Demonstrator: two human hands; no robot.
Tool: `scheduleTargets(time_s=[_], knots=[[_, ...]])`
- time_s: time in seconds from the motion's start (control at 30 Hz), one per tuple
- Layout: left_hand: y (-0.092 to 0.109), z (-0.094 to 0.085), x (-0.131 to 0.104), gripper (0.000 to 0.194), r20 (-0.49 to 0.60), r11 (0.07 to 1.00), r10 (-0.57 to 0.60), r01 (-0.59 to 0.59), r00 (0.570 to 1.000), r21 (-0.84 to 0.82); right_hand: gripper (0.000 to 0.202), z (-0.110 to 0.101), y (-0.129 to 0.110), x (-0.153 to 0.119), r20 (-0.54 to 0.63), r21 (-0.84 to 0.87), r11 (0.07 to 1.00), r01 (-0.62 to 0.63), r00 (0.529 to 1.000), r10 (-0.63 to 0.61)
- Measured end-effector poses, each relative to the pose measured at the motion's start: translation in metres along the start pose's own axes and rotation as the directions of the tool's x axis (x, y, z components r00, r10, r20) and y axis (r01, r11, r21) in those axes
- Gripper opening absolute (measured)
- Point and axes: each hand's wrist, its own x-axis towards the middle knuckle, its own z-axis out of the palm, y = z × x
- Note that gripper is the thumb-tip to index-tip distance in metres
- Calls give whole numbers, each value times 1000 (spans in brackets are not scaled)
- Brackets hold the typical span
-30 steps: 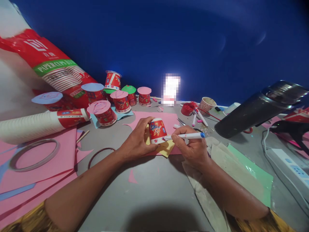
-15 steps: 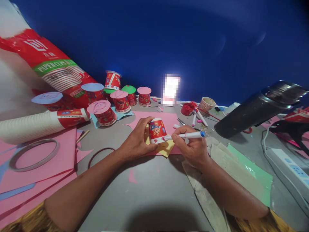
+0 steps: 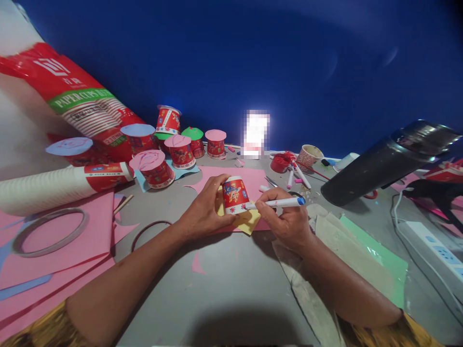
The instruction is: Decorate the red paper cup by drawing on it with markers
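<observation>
My left hand (image 3: 208, 207) is wrapped round the left side of a red and white paper cup (image 3: 234, 192), thumb below and fingers above. Closed round a white marker (image 3: 277, 204) with a blue end, my right hand (image 3: 287, 219) holds its tip against the cup's white band, where small coloured marks show. Beneath the cup lie a yellow paper piece (image 3: 249, 222) and a pink sheet (image 3: 253, 178).
Several cups with paper discs, one a pink-topped cup (image 3: 154, 168), stand back left. A stack of cups (image 3: 54, 188) and a tape ring (image 3: 50, 232) lie left. On the right are a black flask (image 3: 376, 168), a cloth (image 3: 347, 246) and a power strip (image 3: 437, 248).
The marker and my right fingers have shifted very slightly left along the cup's white band. The cup has turned a little in my left hand.
</observation>
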Motion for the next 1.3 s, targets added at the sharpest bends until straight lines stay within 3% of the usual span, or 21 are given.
scheduleTargets(time_s=[0.4, 0.67, 0.9, 1.07, 1.3], knots=[[1, -2, 1, 81, 2, 1000, 12, -12, 1000, -3, 15, 0, -2, 2, -91, 41, 999, 0, 996, 4], [5, -3, 2, 80, -6, 1000, 11, -11, 1000, 16, 13, 2, -1, -1, -23, 56, 997, -52, 998, 54], [5, -3, 2, 82, 4, 1000, 2, -2, 1000, 15, 17, 5, -5, -2, -77, 75, 995, -59, 995, 65], [5, -3, 2, 81, 2, 1000, -7, 6, 1000, 19, 17, 4, -4, -2, -40, 40, 998, -55, 998, 57], [6, -3, 2, 85, 3, 1000, -20, 20, 1000, -1, 20, 6, -4, -3, -122, 35, 998, -44, 991, 48]])
